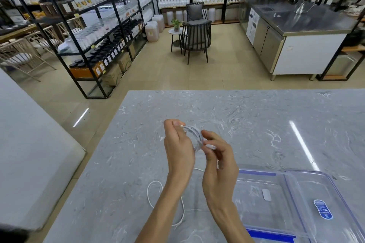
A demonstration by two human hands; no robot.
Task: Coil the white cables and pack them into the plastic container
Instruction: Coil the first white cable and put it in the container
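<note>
While both hands are raised above the grey marble table (256,124), the left hand (178,148) pinches one side of a small coil of white cable (194,134) between thumb and fingers, and the right hand (219,162) closes its fingertips on the coil's other side near a white plug end. A second white cable (152,195) lies loose on the table beneath the forearms. The clear plastic container (262,199) sits open to the right, its lid (324,203) just beside it
</note>
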